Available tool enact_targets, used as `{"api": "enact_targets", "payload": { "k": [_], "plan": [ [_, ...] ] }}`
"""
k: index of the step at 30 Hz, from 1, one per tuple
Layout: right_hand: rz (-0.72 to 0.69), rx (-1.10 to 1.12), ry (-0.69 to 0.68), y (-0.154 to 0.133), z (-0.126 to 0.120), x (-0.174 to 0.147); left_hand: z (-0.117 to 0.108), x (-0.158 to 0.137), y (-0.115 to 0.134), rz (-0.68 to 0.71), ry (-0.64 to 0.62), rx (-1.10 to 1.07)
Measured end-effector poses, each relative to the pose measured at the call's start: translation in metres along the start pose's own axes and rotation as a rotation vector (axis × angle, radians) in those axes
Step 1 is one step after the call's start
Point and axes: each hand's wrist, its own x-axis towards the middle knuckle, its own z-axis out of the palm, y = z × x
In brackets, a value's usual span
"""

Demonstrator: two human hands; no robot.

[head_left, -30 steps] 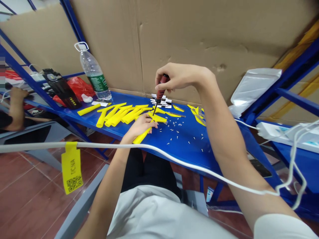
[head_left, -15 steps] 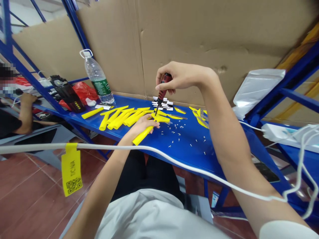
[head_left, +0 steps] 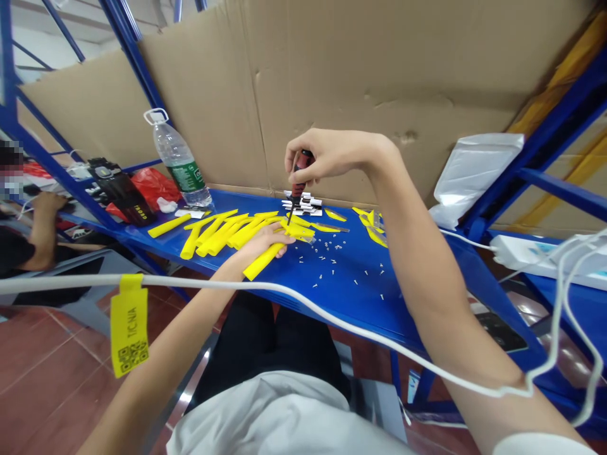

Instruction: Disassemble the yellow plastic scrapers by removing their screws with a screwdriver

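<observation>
My right hand (head_left: 315,155) is closed around the red and black handle of a screwdriver (head_left: 298,183), which points down. Its tip meets the upper part of a yellow plastic piece with a tubular handle (head_left: 263,261); whether it sits in a screw is too small to tell. Holding that piece against the blue table is my left hand (head_left: 265,243), its fingers wrapped round it. Several similar yellow pieces (head_left: 213,237) lie in a row to the left. Small screws (head_left: 333,272) are scattered to the right, and flat yellow parts (head_left: 372,227) rest beyond them.
A white cable (head_left: 332,315) with a yellow tag (head_left: 129,332) crosses in front of me. A water bottle (head_left: 183,161), a black flask (head_left: 123,193) and a red bag (head_left: 156,188) stand at the left. Cardboard (head_left: 341,69) walls the back. Another person's hand (head_left: 50,202) is far left.
The view has shifted slightly, so everything sits a little further left and lower. Both hands keep their hold, and the screwdriver stays on the yellow piece.
</observation>
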Motion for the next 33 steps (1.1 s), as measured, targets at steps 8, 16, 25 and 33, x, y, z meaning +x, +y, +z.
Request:
{"api": "enact_targets", "payload": {
  "k": [8,16,25,33],
  "plan": [
    [0.019,0.002,-0.062,0.000,0.002,0.001,0.001,-0.001,-0.001,-0.040,-0.030,0.081],
    [0.019,-0.122,-0.017,0.008,0.002,0.006,-0.004,0.006,-0.004,-0.059,-0.051,0.109],
    [0.033,-0.125,0.006,0.008,0.001,0.004,0.000,0.009,0.004,-0.051,-0.110,0.124],
    [0.041,-0.102,-0.019,0.006,-0.001,0.001,-0.009,0.016,-0.004,0.007,-0.155,0.294]
  ]
}}
